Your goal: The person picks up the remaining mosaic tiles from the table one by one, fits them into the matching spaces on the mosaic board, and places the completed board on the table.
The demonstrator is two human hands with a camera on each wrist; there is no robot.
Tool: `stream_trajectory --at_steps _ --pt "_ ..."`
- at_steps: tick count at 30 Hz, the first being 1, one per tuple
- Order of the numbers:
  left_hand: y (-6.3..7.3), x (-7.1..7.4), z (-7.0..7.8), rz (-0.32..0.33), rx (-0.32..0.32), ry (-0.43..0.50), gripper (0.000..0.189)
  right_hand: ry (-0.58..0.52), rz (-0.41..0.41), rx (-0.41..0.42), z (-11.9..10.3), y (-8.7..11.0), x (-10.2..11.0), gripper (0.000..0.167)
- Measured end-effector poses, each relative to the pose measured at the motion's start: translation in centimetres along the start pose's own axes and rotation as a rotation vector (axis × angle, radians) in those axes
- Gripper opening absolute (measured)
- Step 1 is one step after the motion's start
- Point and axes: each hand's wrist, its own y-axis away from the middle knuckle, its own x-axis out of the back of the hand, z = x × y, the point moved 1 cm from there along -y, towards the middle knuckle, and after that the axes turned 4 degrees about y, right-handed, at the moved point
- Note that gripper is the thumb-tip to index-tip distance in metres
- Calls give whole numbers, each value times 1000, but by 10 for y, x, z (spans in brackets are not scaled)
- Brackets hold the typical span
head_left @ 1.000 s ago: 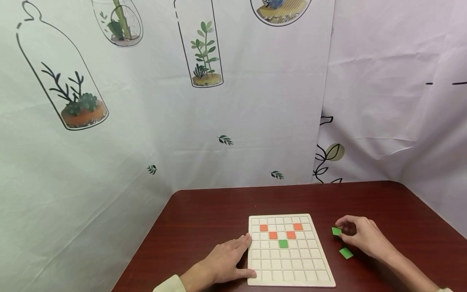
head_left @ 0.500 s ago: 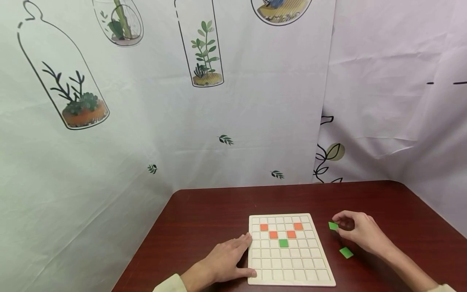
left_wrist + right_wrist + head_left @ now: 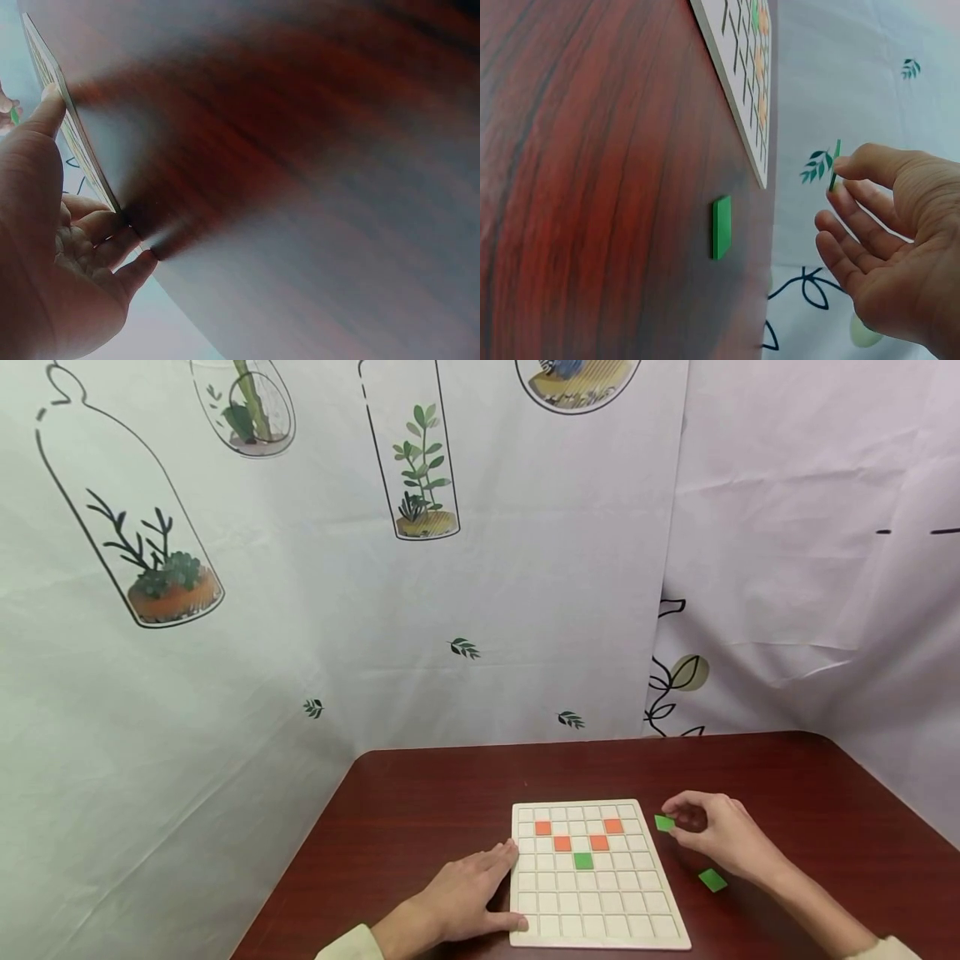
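A pale grid board [image 3: 592,928] lies on the table, with orange square tiles [image 3: 562,843] in a V shape and one green tile [image 3: 583,861] at the V's point. My left hand [image 3: 461,893] rests along the board's left edge, thumb on its lower corner and fingers extended against its side. Right of the board, my right hand [image 3: 723,835] pinches a green square tile [image 3: 664,823] between thumb and fingertips, raised over the table. In the right wrist view this tile [image 3: 835,161] appears edge-on. Another green tile [image 3: 721,227] lies flat on the table below that hand.
The dark red-brown table [image 3: 427,785] has rounded far corners. Behind it hangs a white cloth [image 3: 525,593] printed with plants in glass jars and small leaf sprigs.
My right hand has moved left and slightly up with the green tile, toward the board's right edge. The left hand, the board and the loose green tile have stayed in place.
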Motion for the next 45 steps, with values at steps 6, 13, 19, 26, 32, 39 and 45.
stream_trajectory --at_steps 6,13,19,26,32,39,45 --pt "1 1 1 2 -1 -5 101 -17 -8 -4 -7 -1 -6 26" --pt "2 2 2 1 2 -4 101 -38 -32 16 -17 -3 -15 26" --pt "2 1 2 5 -4 -13 101 -45 -34 46 -26 -5 -24 26" --pt "2 3 3 0 3 -11 101 -7 -42 72 -34 -8 -35 25" --pt "2 4 4 -1 6 -14 101 -17 -49 143 -41 -10 -45 24" --pt "2 3 4 7 -1 -16 101 -54 -90 154 -48 -9 -58 25" --pt "2 1 2 12 -2 -23 101 -73 -108 199 -51 -6 -70 23"
